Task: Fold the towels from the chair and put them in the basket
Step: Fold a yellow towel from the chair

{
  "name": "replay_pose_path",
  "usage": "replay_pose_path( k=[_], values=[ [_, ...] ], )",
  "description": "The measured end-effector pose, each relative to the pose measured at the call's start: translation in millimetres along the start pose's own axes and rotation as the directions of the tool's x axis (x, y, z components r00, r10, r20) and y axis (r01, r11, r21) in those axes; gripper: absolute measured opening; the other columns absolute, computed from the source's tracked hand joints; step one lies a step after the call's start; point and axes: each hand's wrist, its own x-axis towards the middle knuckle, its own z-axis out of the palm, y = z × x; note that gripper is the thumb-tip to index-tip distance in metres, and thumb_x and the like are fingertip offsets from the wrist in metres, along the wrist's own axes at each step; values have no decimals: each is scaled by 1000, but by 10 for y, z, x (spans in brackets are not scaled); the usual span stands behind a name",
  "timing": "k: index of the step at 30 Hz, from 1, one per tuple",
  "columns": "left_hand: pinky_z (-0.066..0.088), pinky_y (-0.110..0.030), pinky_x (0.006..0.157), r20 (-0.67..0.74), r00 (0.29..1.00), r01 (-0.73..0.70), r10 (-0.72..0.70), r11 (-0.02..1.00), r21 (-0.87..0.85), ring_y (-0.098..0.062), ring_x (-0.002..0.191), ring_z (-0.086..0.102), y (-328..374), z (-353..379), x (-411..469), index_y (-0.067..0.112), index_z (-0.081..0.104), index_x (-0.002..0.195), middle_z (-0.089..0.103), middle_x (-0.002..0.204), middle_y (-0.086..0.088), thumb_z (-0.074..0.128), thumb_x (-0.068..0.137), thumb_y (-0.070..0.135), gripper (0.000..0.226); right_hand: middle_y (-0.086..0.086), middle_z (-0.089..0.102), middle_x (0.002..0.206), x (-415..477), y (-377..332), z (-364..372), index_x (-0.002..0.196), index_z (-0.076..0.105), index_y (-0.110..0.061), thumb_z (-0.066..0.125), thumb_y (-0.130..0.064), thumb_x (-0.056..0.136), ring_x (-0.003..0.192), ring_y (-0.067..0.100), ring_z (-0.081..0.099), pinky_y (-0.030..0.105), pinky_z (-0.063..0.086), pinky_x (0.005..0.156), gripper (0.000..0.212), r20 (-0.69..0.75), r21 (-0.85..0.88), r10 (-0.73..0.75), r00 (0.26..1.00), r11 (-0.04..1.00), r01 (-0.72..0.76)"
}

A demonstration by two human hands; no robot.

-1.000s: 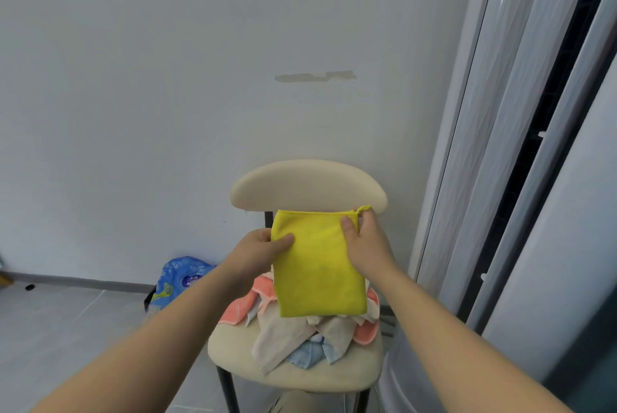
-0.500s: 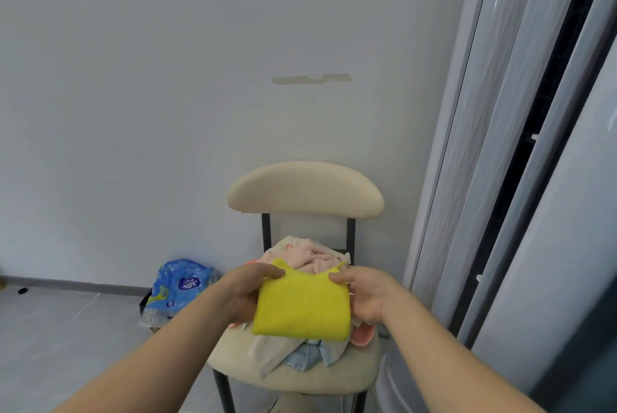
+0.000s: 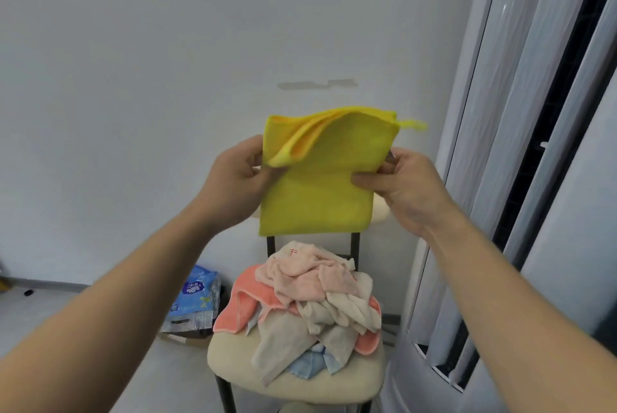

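A folded yellow towel (image 3: 320, 192) hangs in the air in front of the chair's backrest. My left hand (image 3: 237, 175) pinches its left edge, where a loose layer flops open near the top. My right hand (image 3: 404, 185) pinches its right edge below a small yellow hanging loop. Below, a beige chair (image 3: 300, 382) carries a heap of unfolded towels (image 3: 310, 306) in pink, coral, beige and light blue. No basket is in view.
A white wall stands behind the chair. A tall white floor-standing unit (image 3: 521, 212) with vertical slats fills the right side, close to the chair. A blue plastic package (image 3: 197, 296) lies on the grey floor left of the chair.
Both hands raised the yellow towel from low over the chair seat to above the heap. Its top left layers have fallen open.
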Motion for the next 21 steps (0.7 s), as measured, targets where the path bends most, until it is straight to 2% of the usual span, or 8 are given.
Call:
replay_pose_path(
  k=[2,5,7,9,11,15,18,21],
  values=[
    [55,-21,67,0,1000,-7,7,1000,-3,-1,82,69,102,-19,50,32,71,99,75,95,15,59,93,-6,40,17,76,104,7,-101,-9,106,72,4,71,20,77,98,30,73,41,60,87,33,0,-118,-76,997,990,75],
    [59,-38,68,97,995,6,5,994,-107,-25,90,73,173,-101,107,23,75,106,76,107,-1,69,85,-6,36,2,76,86,-9,-226,-69,90,74,-11,57,30,76,79,18,70,30,57,67,46,56,-208,-148,987,965,156],
    [60,-46,80,190,982,66,-18,966,-250,-35,105,71,207,-156,124,22,77,109,74,119,-7,74,81,7,32,6,74,91,-23,-272,-117,92,71,-13,56,31,77,83,22,69,33,57,69,49,117,-202,-172,978,960,193],
    [58,-51,91,252,967,135,-47,928,-347,-37,116,67,235,-175,129,24,81,103,71,126,-8,68,81,3,33,19,71,100,-45,-296,-147,96,69,-11,58,30,78,90,27,67,40,55,76,46,174,-180,-194,965,958,225],
    [57,-47,92,284,958,162,-51,909,-383,-33,118,67,265,-172,131,23,83,94,70,129,-5,60,82,-2,37,27,68,108,-47,-306,-165,97,68,-12,62,25,78,94,30,66,43,54,81,42,212,-153,-194,958,961,229],
    [59,-37,92,312,949,185,-40,872,-453,-29,120,66,273,-156,122,22,81,103,70,129,-8,58,83,-3,40,11,72,102,-54,-313,-156,100,71,-14,62,9,91,91,26,64,39,53,78,26,222,-79,-150,963,982,171],
    [57,-36,95,324,945,205,-51,864,-460,-31,121,65,251,-178,116,19,77,113,69,130,-12,62,82,-3,41,7,74,103,-79,-309,-174,96,78,-18,53,18,92,94,24,68,38,58,79,44,227,-32,-139,964,988,150],
    [56,-31,93,343,938,219,-57,863,-454,-30,121,66,232,-206,119,16,81,102,70,127,-12,78,78,-1,30,6,75,110,-118,-329,-190,86,82,-22,51,29,84,105,25,70,44,58,88,60,238,-18,-128,963,991,136]
  ],
)
